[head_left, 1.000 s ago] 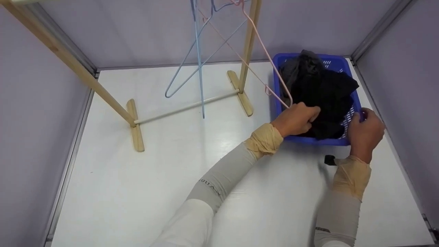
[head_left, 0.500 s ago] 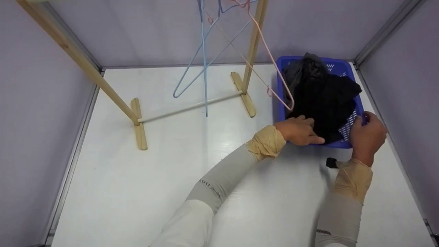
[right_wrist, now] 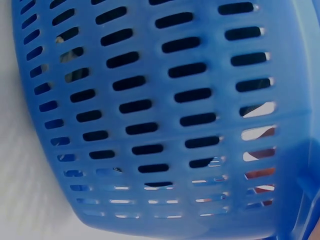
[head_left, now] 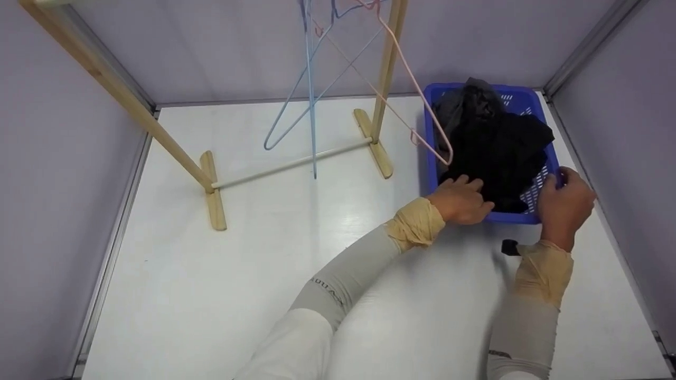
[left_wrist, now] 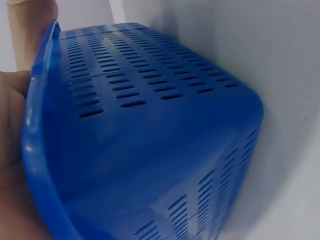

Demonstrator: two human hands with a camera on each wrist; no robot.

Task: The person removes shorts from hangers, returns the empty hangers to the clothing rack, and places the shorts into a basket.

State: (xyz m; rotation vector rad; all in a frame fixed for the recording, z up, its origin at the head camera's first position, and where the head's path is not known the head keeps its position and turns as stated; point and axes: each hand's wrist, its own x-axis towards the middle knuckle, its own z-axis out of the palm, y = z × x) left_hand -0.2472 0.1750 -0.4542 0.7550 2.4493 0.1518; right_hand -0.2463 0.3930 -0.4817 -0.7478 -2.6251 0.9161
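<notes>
A blue plastic basket [head_left: 507, 217] with slotted walls holds a pile of black cloth [head_left: 496, 153]; a dark grey, sheer-looking piece [head_left: 449, 108] lies at its back left. My left hand [head_left: 460, 200] reaches over the front left corner, fingers spread and resting on the cloth. In the left wrist view, fingers of that hand [left_wrist: 15, 125] show beyond the basket rim [left_wrist: 32, 145]. On the right side, my right hand [head_left: 566, 203] grips the rim, thumb inside. The right wrist view is filled by the slotted basket wall [right_wrist: 150, 115], dark cloth behind it.
Left of the basket stands a wooden rack with a post [head_left: 388, 68], feet [head_left: 373, 143] and a white crossbar [head_left: 290, 163]. Blue hangers [head_left: 311, 105] and a pink hanger [head_left: 409, 63] hang there, the pink one's corner overlapping the basket. Panel walls [head_left: 237, 53] enclose the white table [head_left: 264, 285].
My left hand has drawn back from the cloth toward the front left corner, and its fingers have spread. The cloth by the front rim lies further inside. My right hand keeps its grip.
</notes>
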